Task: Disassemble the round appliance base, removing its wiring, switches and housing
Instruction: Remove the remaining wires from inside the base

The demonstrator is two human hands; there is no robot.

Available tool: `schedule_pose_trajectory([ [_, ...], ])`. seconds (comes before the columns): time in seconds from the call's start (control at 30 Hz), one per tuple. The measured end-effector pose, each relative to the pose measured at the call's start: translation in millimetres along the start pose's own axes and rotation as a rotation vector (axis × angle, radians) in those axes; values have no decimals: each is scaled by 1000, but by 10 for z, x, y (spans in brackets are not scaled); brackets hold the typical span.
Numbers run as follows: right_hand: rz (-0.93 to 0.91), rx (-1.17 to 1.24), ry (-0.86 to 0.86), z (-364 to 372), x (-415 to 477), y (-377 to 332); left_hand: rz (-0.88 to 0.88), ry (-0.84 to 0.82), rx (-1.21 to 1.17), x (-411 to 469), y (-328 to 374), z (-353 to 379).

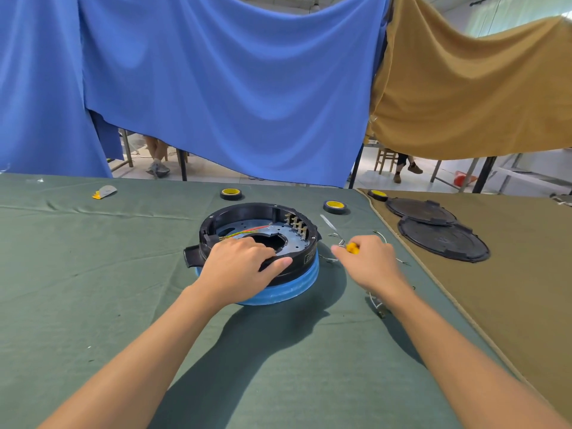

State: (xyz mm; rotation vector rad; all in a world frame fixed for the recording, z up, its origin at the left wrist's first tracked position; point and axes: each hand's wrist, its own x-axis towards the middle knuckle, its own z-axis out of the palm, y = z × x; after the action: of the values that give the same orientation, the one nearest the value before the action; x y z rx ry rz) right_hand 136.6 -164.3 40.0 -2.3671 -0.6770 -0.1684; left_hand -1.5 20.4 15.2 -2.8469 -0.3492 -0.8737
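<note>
The round appliance base, a black ring housing over a blue lower band, lies upside down on the green cloth. Inside it I see a grey metal plate with a red and a yellow-green wire and a row of brass terminals at the right wall. My left hand grips the near rim, fingers curled over the edge into the central opening. My right hand is to the right of the base, holding a yellow-handled screwdriver above loose removed wires.
Three rolls of black tape with yellow cores lie behind the base. Two black round covers rest on the brown cloth at right. A small grey and yellow item lies far left. More wire scraps lie under my right forearm.
</note>
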Motion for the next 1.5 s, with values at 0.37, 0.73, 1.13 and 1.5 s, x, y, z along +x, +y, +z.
schedule_pose_trajectory([
  [0.37, -19, 140, -64, 393, -110, -445, -490, 104, -464, -130, -711, -82],
  [0.73, -250, -133, 21, 330, -218, -681, -566, 266, -721, -298, -575, 165],
  [1.13, -547, 35, -71, 411, -300, -932, -492, 260, -718, -338, -569, 135],
  [1.5, -587, -30, -157, 437, -255, -1023, -525, 218, -916, -338, -619, 111],
])
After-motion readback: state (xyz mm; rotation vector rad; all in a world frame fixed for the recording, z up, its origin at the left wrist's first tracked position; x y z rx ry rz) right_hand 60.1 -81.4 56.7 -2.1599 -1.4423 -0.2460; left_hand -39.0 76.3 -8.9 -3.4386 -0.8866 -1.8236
